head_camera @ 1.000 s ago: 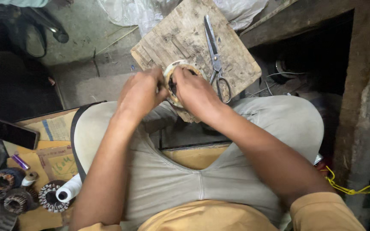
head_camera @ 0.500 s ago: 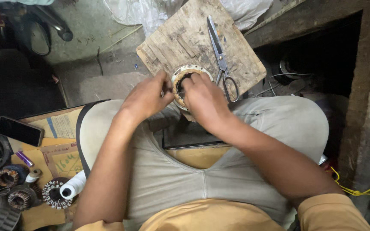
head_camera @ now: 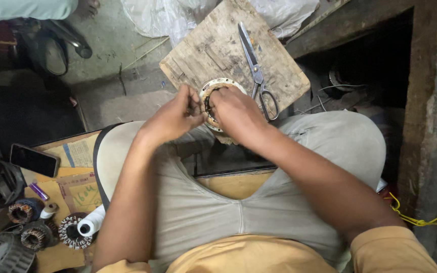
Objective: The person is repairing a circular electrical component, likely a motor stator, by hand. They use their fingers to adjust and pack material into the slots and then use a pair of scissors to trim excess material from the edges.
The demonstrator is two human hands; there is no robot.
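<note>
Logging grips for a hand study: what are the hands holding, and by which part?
Both hands are on a round ring-shaped motor stator on the wooden board. The right hand covers its near rim; the left hand pinches at its inner edge, but what it grips cannot be told.

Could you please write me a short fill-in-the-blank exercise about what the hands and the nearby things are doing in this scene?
1. Both hands, left hand and right hand, work on a round ____ at the edge of the wooden board.
2. On the board, just right of the right hand, lie ____ with their blades shut.
3. The phone lies on the person's ____ side.

Missing words: stator; scissors; left
</note>
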